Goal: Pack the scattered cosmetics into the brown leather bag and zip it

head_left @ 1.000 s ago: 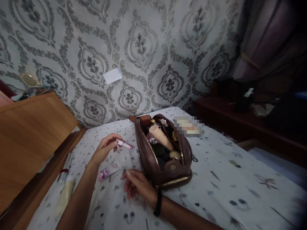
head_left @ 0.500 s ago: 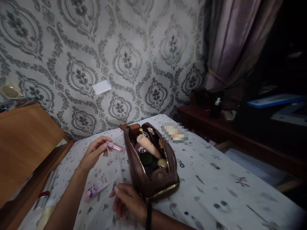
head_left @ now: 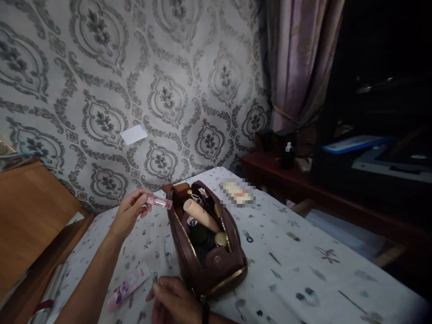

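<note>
Between the fingertips of my left hand (head_left: 133, 209) is a small clear tube with pink in it (head_left: 161, 203), held level just left of the open brown bag (head_left: 216, 274). My right hand (head_left: 173, 299), with a dark band at the wrist, rests near the bag's lower left corner, fingers loosely curled and apart, nothing visible in them. Inside the bag are a beige tube (head_left: 201, 215), a round gold-coloured item (head_left: 220, 239) and dark items. A pink and white tube with purple figures (head_left: 127, 287) lies on the patterned cloth between my forearm and my right hand.
The patterned white cloth (head_left: 297, 270) covers the surface. Beyond the bag lies a blurred-out flat item (head_left: 238, 192). Wooden furniture (head_left: 37, 211) stands at left, with a silver cylinder (head_left: 47, 306) beside it. A dark red table (head_left: 266, 173) stands at right, near a curtain (head_left: 297, 58).
The view has shifted, so the bag and wall appear further left and lower. My left hand has raised the small tube slightly relative to the bag and still holds it.
</note>
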A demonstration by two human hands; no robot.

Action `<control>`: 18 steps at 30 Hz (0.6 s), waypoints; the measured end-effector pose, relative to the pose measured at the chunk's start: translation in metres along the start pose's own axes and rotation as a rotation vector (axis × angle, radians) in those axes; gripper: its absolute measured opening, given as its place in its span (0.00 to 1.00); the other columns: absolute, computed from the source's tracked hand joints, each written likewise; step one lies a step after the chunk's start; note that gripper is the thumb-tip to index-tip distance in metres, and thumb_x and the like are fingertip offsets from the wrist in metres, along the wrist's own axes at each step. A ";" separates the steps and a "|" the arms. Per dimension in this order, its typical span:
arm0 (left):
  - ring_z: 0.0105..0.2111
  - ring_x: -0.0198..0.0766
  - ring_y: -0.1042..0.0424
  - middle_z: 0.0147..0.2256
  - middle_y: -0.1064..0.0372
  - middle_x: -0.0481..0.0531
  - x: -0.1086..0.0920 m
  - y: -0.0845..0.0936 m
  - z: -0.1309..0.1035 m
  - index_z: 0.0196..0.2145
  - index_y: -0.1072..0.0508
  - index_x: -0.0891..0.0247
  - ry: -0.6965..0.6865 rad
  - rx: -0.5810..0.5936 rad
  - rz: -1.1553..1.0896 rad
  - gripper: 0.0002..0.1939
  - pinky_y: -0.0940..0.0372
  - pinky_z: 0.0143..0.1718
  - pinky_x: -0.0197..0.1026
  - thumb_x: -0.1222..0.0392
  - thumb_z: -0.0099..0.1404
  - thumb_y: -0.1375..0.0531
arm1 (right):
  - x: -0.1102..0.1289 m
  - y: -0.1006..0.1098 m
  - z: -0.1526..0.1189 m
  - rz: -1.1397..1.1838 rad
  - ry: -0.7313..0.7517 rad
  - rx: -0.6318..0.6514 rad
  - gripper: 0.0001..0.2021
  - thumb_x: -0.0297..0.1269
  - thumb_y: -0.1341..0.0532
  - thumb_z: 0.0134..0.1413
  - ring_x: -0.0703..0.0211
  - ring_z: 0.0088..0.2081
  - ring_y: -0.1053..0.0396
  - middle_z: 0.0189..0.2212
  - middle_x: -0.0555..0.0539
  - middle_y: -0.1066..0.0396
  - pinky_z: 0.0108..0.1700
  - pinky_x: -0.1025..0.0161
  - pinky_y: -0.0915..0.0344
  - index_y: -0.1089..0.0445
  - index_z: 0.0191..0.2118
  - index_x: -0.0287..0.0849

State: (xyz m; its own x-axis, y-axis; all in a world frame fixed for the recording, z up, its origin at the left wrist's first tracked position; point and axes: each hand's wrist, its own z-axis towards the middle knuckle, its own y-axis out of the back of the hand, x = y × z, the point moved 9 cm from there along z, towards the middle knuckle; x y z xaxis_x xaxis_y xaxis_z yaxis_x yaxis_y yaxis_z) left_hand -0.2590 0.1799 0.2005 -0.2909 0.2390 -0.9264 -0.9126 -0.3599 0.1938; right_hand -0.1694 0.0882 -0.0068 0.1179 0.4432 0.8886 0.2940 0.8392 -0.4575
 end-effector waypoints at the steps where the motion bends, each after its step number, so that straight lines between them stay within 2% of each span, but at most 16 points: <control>1: 0.23 0.31 0.39 0.23 0.35 0.47 -0.002 -0.001 0.003 0.38 0.26 0.65 -0.010 -0.003 0.019 0.21 0.46 0.20 0.32 0.44 0.58 0.34 | 0.001 0.001 0.000 -0.018 0.003 0.000 0.44 0.81 0.45 0.30 0.70 0.15 0.42 0.18 0.54 0.36 0.19 0.70 0.50 0.35 0.35 0.39; 5: 0.24 0.32 0.38 0.24 0.34 0.48 -0.015 -0.005 0.019 0.38 0.25 0.65 -0.069 -0.037 0.130 0.21 0.45 0.21 0.33 0.43 0.59 0.35 | 0.006 0.005 -0.001 -0.101 0.040 -0.020 0.43 0.80 0.47 0.35 0.69 0.18 0.43 0.18 0.54 0.38 0.22 0.69 0.50 0.33 0.34 0.38; 9: 0.22 0.32 0.40 0.24 0.33 0.46 -0.030 -0.016 0.033 0.39 0.25 0.64 -0.147 -0.028 0.352 0.20 0.44 0.24 0.34 0.44 0.60 0.37 | 0.006 0.008 0.000 -0.173 0.050 -0.015 0.42 0.78 0.48 0.40 0.66 0.21 0.39 0.20 0.51 0.36 0.24 0.68 0.47 0.29 0.35 0.37; 13: 0.28 0.37 0.33 0.29 0.28 0.49 -0.042 -0.036 0.044 0.39 0.24 0.63 -0.266 0.024 0.547 0.16 0.42 0.29 0.36 0.47 0.61 0.39 | 0.008 0.012 0.000 -0.224 0.066 -0.041 0.43 0.79 0.48 0.40 0.65 0.23 0.37 0.21 0.49 0.36 0.25 0.68 0.46 0.27 0.34 0.37; 15: 0.30 0.40 0.31 0.32 0.26 0.50 -0.043 -0.044 0.048 0.38 0.24 0.62 -0.294 0.048 0.597 0.15 0.41 0.30 0.37 0.49 0.62 0.40 | 0.007 0.014 0.001 -0.235 0.053 -0.062 0.40 0.76 0.46 0.44 0.65 0.23 0.37 0.21 0.50 0.35 0.25 0.68 0.47 0.25 0.35 0.37; 18: 0.30 0.41 0.31 0.31 0.25 0.50 -0.043 -0.055 0.055 0.38 0.24 0.61 -0.335 0.072 0.688 0.14 0.41 0.32 0.38 0.50 0.63 0.41 | 0.006 0.017 0.000 -0.245 0.028 -0.092 0.31 0.66 0.42 0.53 0.66 0.24 0.38 0.22 0.50 0.34 0.26 0.68 0.45 0.23 0.37 0.37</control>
State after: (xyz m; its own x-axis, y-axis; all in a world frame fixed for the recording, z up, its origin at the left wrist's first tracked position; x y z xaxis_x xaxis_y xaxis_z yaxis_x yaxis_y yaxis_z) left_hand -0.2118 0.2392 0.2473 -0.8611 0.2470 -0.4444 -0.5075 -0.4700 0.7221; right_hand -0.1636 0.1046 -0.0095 0.0582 0.2204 0.9737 0.4022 0.8875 -0.2250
